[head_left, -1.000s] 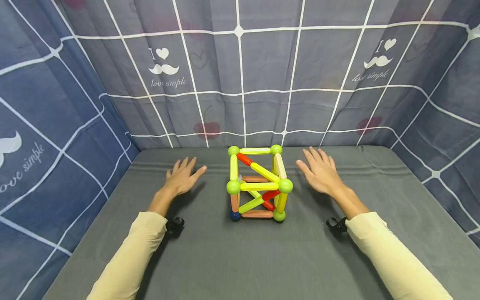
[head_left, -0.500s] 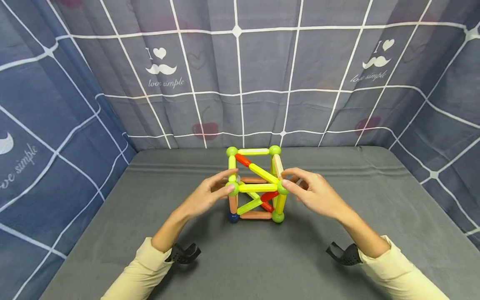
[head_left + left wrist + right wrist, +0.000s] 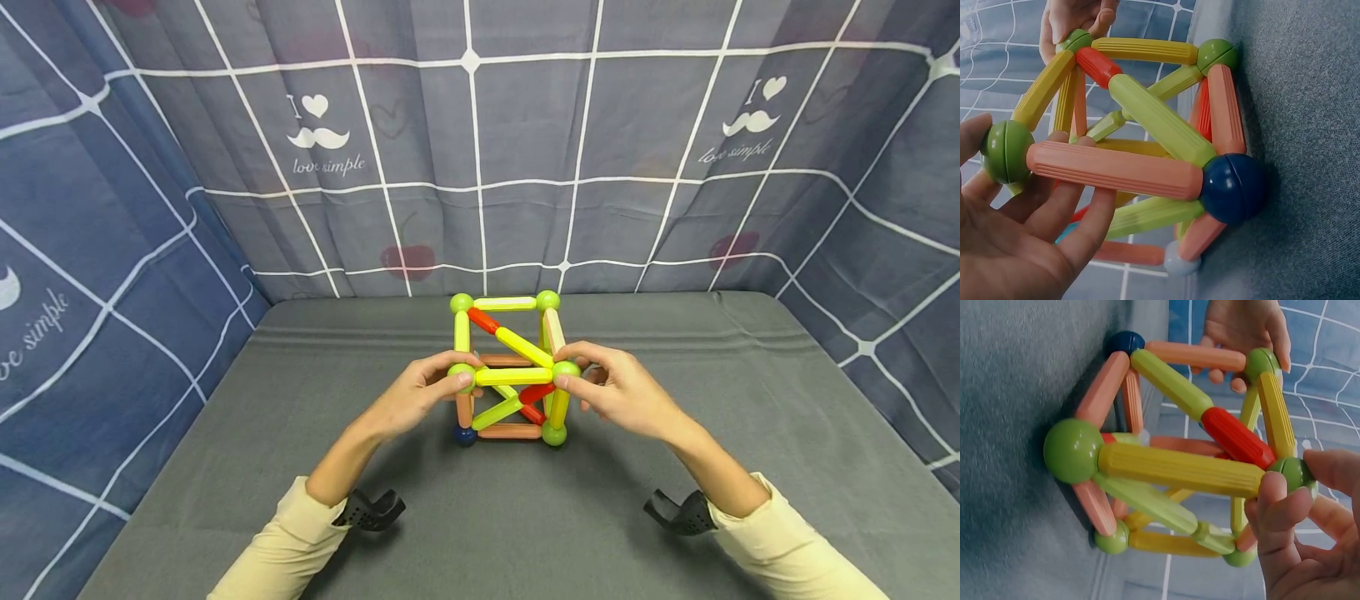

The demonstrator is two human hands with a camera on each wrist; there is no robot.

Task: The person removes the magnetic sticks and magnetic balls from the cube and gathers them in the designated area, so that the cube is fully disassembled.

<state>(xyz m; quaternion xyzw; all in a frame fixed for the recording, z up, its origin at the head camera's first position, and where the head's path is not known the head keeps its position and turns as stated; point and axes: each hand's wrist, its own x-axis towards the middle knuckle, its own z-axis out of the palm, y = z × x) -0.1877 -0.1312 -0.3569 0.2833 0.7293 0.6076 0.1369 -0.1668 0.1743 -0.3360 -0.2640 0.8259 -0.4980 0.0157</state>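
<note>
Stick-and-ball cube frame (image 3: 525, 347) stands upright on the grey cloth-covered table (image 3: 517, 517), toward the far edge and about midway between the side edges. Frame is roughly as wide as tall, so no clear long axis. Key line: the near top yellow rod (image 3: 513, 377), lying left to right, about parallel to the far edge, one hand at each end.

Left hand (image 3: 405, 402): thumb and index finger pinch the near top left green ball (image 3: 1007, 152); other fingers reach behind the salmon post (image 3: 1116, 169) below it. Right hand (image 3: 633, 393): thumb and fingers bent closely about the near top right green ball (image 3: 1293, 472), above the yellow post (image 3: 1179, 467). Neither hand is nearer; each touches its own corner, the frame directly between them.

Below, the navy ball (image 3: 465, 436) and near lower right green ball (image 3: 554, 434) appear to rest on the cloth. Firmness of either grip: cannot tell.
</note>
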